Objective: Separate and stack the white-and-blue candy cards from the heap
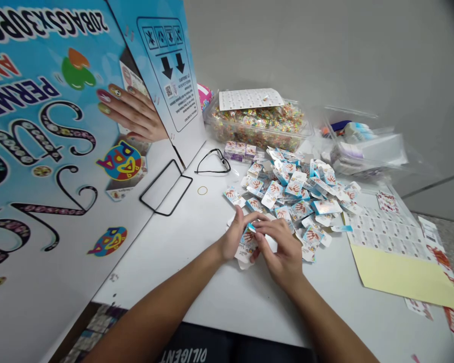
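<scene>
Bracing of a small printed carton (245, 251) is noted between the two hands, low over the table (212, 297) at the near edge of the carton pile (287, 186). The carton is cradled by the left hand (232, 237), its thumb raised and its fingers bent across the top, apparently so that the body is kept from turning. The fingers of the right hand (285, 249) are drawn narrow at the blue edge, where finer control is judged to be needed. The pile is presumably placed within short reach of both hands. The label sheet (245, 99) is laid across the clear tub (249, 132) of coloured pieces, perhaps because that surface was convenient. The eyeglasses (214, 164) are set apart, near the display box (128, 242), seemingly out of the way of the hands

Much of the held carton is covered by the fingers, and whether anything is inside cannot be told. The exact contact of the left fingertips is obscured. Lower cartons are buried, the contents of the plastic container (366, 151) are blurred, and the display box is cut off by the left border
</scene>
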A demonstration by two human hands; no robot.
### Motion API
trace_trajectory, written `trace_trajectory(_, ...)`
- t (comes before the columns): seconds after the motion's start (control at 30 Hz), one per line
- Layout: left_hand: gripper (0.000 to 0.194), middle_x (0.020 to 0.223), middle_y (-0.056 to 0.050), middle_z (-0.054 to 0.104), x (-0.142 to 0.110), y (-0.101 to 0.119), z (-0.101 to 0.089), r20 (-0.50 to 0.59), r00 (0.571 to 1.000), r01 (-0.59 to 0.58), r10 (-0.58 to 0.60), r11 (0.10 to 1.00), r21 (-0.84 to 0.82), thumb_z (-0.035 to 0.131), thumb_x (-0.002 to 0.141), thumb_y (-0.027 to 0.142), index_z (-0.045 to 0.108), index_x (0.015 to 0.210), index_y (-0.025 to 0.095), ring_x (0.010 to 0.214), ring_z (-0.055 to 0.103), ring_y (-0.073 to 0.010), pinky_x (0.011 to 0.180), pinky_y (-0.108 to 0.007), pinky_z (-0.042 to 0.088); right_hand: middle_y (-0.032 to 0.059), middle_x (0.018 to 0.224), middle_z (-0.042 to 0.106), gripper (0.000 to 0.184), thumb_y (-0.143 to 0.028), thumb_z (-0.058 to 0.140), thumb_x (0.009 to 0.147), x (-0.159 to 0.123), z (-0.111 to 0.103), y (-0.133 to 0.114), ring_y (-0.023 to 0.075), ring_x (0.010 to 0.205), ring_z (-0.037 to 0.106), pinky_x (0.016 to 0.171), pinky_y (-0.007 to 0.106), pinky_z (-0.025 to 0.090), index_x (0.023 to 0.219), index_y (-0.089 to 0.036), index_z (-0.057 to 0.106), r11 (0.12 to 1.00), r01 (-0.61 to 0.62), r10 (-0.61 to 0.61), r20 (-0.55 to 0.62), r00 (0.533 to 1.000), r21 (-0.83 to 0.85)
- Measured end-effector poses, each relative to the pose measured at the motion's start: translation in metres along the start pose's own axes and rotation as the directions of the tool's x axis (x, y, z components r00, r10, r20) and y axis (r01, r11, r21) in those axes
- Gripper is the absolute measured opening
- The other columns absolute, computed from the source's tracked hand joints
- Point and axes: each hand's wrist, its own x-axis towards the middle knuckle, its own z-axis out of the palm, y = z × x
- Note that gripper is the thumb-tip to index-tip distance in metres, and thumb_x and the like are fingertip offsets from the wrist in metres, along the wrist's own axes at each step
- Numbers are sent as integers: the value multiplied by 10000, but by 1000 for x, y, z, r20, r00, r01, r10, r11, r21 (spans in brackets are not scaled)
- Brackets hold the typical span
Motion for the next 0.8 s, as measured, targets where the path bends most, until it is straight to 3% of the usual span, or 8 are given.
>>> trace_trajectory(0.07, 898, 545, 16, 526, -1, -1, 3, -15, 999, -48, 49, 996, 73, 189, 716, 920, 544, 1056, 169, 366, 494, -153, 344, -243, 387, 75, 980, 700, 107, -181, 636, 893, 0, 1, -1, 230, 948, 631, 757, 422, 586, 970, -231, 691, 965, -190, 194, -5, 981, 184)
trace_trajectory(0.17, 842, 591, 23, 502, -2, -4, 3, -14, 995, -100, 103, 984, 147, 202, 758, 884, 539, 1080, 182, 411, 495, -143, 380, -244, 408, 83, 1045, 647, 150, -302, 685, 866, 0, 3, -2, 197, 819, 624, 488, 310, 602, 993, -224, 669, 765, -456, 464, 102, 880, 454)
trace_trajectory(0.3, 911, 687, 3, 546, -3, -4, 2, 13, 998, -69, 67, 989, 133, 183, 736, 898, 508, 1223, 200, 411, 497, -130, 372, -244, 398, 73, 1046, 655, 163, -351, 721, 833, -2, 6, -1, 173, 733, 623, 401, 285, 589, 902, -206, 694, 605, -551, 558, 189, 808, 575)
trace_trajectory(0.4, 939, 824, -40, 611, -4, 1, 4, 8, 999, -38, 37, 995, 88, 186, 722, 911, 513, 1243, 201, 402, 508, -113, 359, -241, 393, 74, 1036, 684, 88, -307, 703, 852, -4, 5, 0, 214, 823, 659, 457, 320, 599, 874, -222, 716, 699, -473, 498, 109, 860, 536)
trace_trajectory(0.5, 948, 744, -30, 621, -5, 7, 4, -10, 1000, 8, -8, 997, 72, 131, 739, 897, 512, 1254, 199, 378, 503, -121, 361, -246, 401, 86, 1055, 707, 82, -219, 670, 873, -2, 1, -2, 237, 941, 656, 754, 451, 599, 919, -240, 735, 923, -253, 259, 20, 966, 291)
trace_trajectory(0.6, 937, 683, -12, 597, -5, 8, 5, -40, 999, 30, -28, 997, 75, 150, 738, 900, 534, 1218, 193, 371, 501, -128, 360, -253, 408, 86, 1108, 705, 94, -170, 675, 858, 1, -4, -4, 241, 1009, 646, 941, 490, 499, 912, -236, 715, 992, -67, 58, 82, 995, 107)
trace_trajectory(0.73, 875, 676, -4, 582, -1, 2, 3, -92, 993, 85, -79, 994, 62, 201, 762, 884, 529, 1210, 208, 402, 550, -160, 370, -268, 422, 76, 1014, 693, 25, -225, 658, 878, 2, -4, 0, 205, 892, 673, 745, 346, 545, 893, -212, 642, 943, -284, 254, 176, 951, 174)
trace_trajectory(0.8, 858, 697, -9, 597, 2, 2, 1, -188, 982, 23, -14, 999, 43, 244, 747, 894, 510, 1202, 216, 451, 583, -177, 406, -277, 443, 35, 875, 676, 108, -284, 672, 877, 4, -4, 7, 159, 716, 653, 609, 284, 522, 935, -212, 617, 860, -430, 428, 70, 901, 276)
